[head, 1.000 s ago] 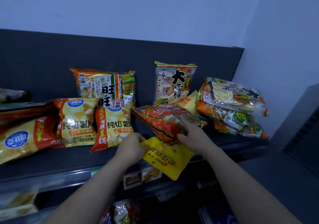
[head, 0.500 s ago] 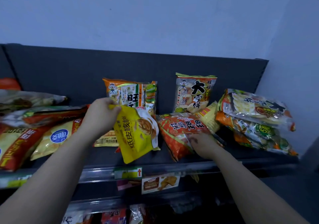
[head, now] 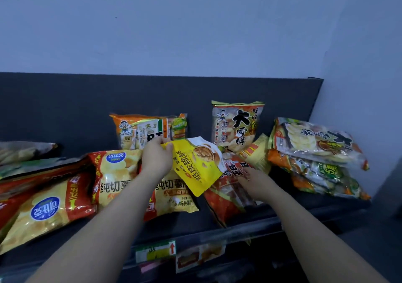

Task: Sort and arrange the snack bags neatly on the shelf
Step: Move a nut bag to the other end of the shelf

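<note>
Head view: a person's left hand [head: 156, 160] pinches a yellow bag [head: 196, 167] by its top corner, thumb and curled fingers closed on the edge, holding it tilted in the air above the shelf [head: 195, 225]. The bag hangs in front of two chip bags [head: 121, 173] lying flat side by side, its lower corner over the right-hand one. The right hand [head: 256, 181] rests on a red bag [head: 226, 202], fingers nearly straight and spread on the wrapper, gripping nothing. That red bag lies flat near the shelf's front edge, just right of the chip bags. Behind it a tall bag [head: 238, 126] stands upright against the dark back panel [head: 65, 108], and an orange pack [head: 150, 130] stands to its left, partly hidden by the left hand. A striped bag [head: 257, 154] leans between the tall bag and a stack [head: 315, 158] of clear-wrapped bags piled at the shelf's right end, beside the wall [head: 359, 65]. A third chip bag [head: 43, 208] lies askew at far left. A price tag [head: 155, 252] sits on the shelf's front rail.
</note>
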Tool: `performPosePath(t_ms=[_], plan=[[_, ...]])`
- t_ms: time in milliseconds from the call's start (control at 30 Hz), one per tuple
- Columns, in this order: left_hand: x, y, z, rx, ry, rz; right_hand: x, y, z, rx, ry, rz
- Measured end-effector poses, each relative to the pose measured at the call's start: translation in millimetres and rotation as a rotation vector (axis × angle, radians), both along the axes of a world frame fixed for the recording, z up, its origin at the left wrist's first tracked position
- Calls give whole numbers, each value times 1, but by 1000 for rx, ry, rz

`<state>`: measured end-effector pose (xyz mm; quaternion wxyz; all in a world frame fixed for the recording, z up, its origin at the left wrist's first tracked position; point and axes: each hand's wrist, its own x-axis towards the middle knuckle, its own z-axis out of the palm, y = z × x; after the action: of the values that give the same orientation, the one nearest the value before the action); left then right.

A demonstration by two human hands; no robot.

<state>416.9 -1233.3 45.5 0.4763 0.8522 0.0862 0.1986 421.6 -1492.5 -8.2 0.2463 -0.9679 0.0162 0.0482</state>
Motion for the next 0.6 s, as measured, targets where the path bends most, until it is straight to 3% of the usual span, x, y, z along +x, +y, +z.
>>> performPosePath(t_ms=[100,267,467,600], plan=[[33,5,-16,177,29,-31,9,-16,-6,-70,41,-97],[71,7,-26,678,95,-140,24,-31,-22,-121,160,-273],[97,-32,-28,725,82,-412,20,-16,-22,103,195,-270],[108,-58,-28,810,75,-519,10,-14,-21,137,183,-236]])
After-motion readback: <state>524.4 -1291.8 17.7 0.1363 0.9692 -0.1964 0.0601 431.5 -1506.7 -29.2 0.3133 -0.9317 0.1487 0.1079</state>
